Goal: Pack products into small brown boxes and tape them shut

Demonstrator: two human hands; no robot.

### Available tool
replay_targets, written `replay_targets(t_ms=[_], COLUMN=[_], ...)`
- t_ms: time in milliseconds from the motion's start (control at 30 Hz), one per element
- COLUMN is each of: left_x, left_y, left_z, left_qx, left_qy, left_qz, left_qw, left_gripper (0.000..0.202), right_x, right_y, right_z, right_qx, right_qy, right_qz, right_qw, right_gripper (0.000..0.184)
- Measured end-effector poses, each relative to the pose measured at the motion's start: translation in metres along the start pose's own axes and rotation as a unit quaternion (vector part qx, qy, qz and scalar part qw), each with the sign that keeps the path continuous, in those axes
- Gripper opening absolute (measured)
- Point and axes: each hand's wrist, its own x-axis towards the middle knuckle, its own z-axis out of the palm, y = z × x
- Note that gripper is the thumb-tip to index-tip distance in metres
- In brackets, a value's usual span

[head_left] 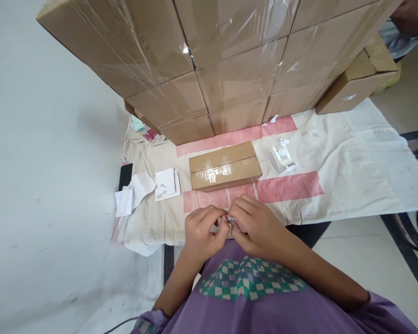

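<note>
My left hand [207,230] and my right hand [253,226] meet at the table's near edge, thumbs and fingertips pinched together. Between them shows a small, crumpled whitish scrap [231,218], mostly hidden by the fingers; it may be clear tape, but I cannot make it out fully. Just beyond the hands lies a long brown cardboard box [226,164], closed, with shiny clear tape on its top. A white tape dispenser [282,157] stands to the right of this box, a bit of tape at its upper end.
Behind, a tall stack of taped cardboard boxes [235,83] rises from the cloth-covered table [351,153]. Folded white papers [167,184] and loose sheets [124,202] lie left, near the wall [48,185]. An open carton [355,86] stands at the right, with part of another person [413,18] beyond.
</note>
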Motion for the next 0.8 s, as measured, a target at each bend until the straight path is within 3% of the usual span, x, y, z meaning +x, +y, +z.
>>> replay_targets(t_ms=[300, 600, 800], left_x=[-0.007, -0.011, -0.01], left_y=[-0.004, -0.003, -0.004], left_z=[0.009, 0.014, 0.016], left_qx=[-0.008, -0.044, -0.055], left_qy=[0.019, 0.04, 0.025], left_qz=[-0.025, -0.051, -0.091], left_qw=[0.999, 0.997, 0.994], left_gripper=[0.018, 0.015, 0.011], right_x=[0.001, -0.002, -0.006], right_y=[0.007, 0.012, 0.018], right_z=[0.007, 0.013, 0.019], right_qx=[-0.028, -0.013, 0.0], right_qy=[0.07, 0.067, 0.084], right_qz=[0.002, -0.02, -0.038], right_qw=[0.997, 0.997, 0.996], right_gripper=[0.015, 0.009, 0.009])
